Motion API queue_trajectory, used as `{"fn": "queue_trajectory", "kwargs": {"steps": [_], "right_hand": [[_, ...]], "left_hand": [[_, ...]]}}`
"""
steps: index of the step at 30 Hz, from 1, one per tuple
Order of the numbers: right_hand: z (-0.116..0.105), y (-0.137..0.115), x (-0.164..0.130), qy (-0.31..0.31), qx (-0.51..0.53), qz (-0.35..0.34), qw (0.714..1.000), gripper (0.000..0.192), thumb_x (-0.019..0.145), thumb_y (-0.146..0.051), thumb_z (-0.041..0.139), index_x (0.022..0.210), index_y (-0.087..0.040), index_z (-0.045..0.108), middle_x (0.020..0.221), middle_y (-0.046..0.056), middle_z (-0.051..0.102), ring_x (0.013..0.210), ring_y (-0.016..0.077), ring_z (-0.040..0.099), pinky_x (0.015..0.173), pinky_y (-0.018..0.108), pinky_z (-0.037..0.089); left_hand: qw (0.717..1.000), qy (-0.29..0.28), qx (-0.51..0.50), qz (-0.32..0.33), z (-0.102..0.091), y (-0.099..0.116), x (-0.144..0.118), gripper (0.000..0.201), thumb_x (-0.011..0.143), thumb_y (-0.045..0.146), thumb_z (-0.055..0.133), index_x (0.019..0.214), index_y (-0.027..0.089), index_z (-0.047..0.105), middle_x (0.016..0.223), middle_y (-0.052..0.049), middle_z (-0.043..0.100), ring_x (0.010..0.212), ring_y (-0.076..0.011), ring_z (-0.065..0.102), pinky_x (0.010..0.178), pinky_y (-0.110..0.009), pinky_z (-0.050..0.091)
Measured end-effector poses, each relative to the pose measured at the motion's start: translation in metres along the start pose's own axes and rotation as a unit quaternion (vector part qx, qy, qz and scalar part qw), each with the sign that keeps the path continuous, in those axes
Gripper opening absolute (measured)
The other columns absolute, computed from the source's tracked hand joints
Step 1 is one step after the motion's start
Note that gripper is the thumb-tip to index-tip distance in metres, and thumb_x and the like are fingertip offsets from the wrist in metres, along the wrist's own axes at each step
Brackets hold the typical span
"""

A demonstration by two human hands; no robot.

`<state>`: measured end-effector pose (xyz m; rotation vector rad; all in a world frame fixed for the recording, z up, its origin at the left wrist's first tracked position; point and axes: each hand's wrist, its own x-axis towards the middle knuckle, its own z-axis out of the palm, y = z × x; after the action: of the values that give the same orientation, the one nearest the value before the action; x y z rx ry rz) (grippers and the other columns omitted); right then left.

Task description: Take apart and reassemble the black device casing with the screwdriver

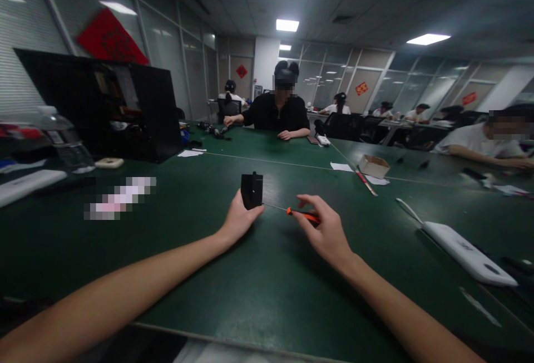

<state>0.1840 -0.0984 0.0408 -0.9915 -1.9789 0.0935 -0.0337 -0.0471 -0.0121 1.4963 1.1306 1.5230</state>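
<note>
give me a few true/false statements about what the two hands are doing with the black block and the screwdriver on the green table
1. The left hand holds a small black block upright on the green table. True.
2. The right hand holds a blue pen. False: it holds an orange-handled screwdriver.
3. The screwdriver's thin shaft points toward the black block. True.
4. The white power strip lies between the two hands. False: it lies off to the right, apart from both hands.
5. The small cardboard box sits in the left hand. False: it rests farther back on the table.
</note>
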Motion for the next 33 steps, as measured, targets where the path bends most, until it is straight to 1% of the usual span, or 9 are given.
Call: {"fn": "queue_trajectory", "kwargs": {"steps": [5,8,12,14,17,22,26,30,33], "right_hand": [[0.0,-0.006,0.0,0.071,0.039,-0.008,0.997,0.028,0.089,-0.018,0.06,0.116,-0.024,0.056,0.123,0.01,0.053,0.11,0.024,0.06,0.087,0.039,0.056],[-0.005,-0.007,0.002,0.061,0.036,-0.031,0.997,0.029,0.087,-0.017,0.061,0.115,-0.024,0.056,0.124,0.011,0.052,0.107,0.0234,0.061,0.088,0.04,0.056],[-0.01,-0.008,0.005,0.032,0.0,-0.046,0.998,0.014,0.089,-0.02,0.061,0.103,-0.022,0.06,0.1,0.007,0.063,0.09,0.021,0.065,0.08,0.037,0.058],[-0.01,-0.007,0.004,0.031,-0.004,-0.055,0.998,0.018,0.09,-0.016,0.057,0.107,-0.023,0.06,0.105,0.009,0.062,0.097,0.0221,0.064,0.084,0.038,0.056],[-0.008,-0.005,0.002,0.022,0.004,-0.065,0.998,0.035,0.088,-0.012,0.056,0.121,-0.023,0.055,0.128,0.013,0.051,0.111,0.0242,0.06,0.087,0.038,0.056],[-0.005,-0.002,-0.002,-0.006,-0.016,-0.078,0.997,0.027,0.091,-0.013,0.055,0.116,-0.024,0.057,0.114,0.01,0.058,0.102,0.0224,0.063,0.086,0.039,0.057],[-0.005,-0.001,-0.002,-0.003,-0.004,-0.083,0.997,0.041,0.086,-0.01,0.055,0.124,-0.026,0.053,0.133,0.012,0.047,0.113,0.0253,0.06,0.088,0.041,0.057],[-0.006,-0.001,-0.001,-0.017,-0.005,-0.073,0.997,0.03,0.089,-0.015,0.057,0.117,-0.025,0.057,0.114,0.009,0.059,0.095,0.0214,0.065,0.076,0.036,0.059],[-0.006,-0.002,0.0,-0.005,0.002,-0.081,0.997,0.034,0.087,-0.01,0.052,0.117,-0.025,0.059,0.119,0.01,0.057,0.109,0.024,0.062,0.089,0.041,0.056]], "left_hand": [[1.0,-0.016,0.007,0.006,0.0,-0.001,0.0,0.042,0.069,0.023,0.074,0.106,0.016,0.056,0.097,-0.005,0.063,0.09,-0.0203,0.06,0.081,-0.033,0.047],[1.0,-0.028,0.001,0.012,0.001,0.0,-0.001,0.044,0.068,0.023,0.075,0.107,0.016,0.056,0.101,-0.006,0.064,0.095,-0.0211,0.06,0.084,-0.034,0.047],[1.0,-0.025,0.008,-0.001,0.0,0.002,-0.001,0.042,0.067,0.022,0.074,0.105,0.015,0.056,0.097,-0.006,0.064,0.091,-0.021,0.06,0.081,-0.034,0.047],[1.0,-0.022,0.008,-0.011,0.0,0.003,-0.001,0.042,0.067,0.022,0.075,0.104,0.015,0.057,0.096,-0.006,0.064,0.09,-0.0211,0.061,0.081,-0.034,0.047],[1.0,-0.02,-0.006,-0.022,0.001,0.004,0.0,0.04,0.067,0.023,0.074,0.103,0.015,0.057,0.096,-0.005,0.065,0.09,-0.0214,0.061,0.082,-0.035,0.047],[0.999,-0.013,-0.02,-0.034,0.001,0.003,0.001,0.04,0.067,0.022,0.074,0.102,0.015,0.058,0.096,-0.006,0.065,0.09,-0.0214,0.061,0.082,-0.034,0.047],[0.999,-0.012,-0.029,-0.029,0.001,0.001,0.001,0.04,0.067,0.023,0.074,0.103,0.015,0.059,0.096,-0.005,0.066,0.089,-0.0212,0.061,0.081,-0.034,0.047],[0.999,-0.011,-0.036,-0.032,0.001,0.0,0.001,0.038,0.066,0.022,0.074,0.101,0.015,0.059,0.094,-0.005,0.066,0.087,-0.0208,0.061,0.079,-0.033,0.047],[0.999,-0.005,-0.037,-0.036,0.001,0.0,0.002,0.038,0.066,0.023,0.074,0.1,0.015,0.06,0.092,-0.005,0.066,0.084,-0.0202,0.061,0.077,-0.032,0.047]]}}
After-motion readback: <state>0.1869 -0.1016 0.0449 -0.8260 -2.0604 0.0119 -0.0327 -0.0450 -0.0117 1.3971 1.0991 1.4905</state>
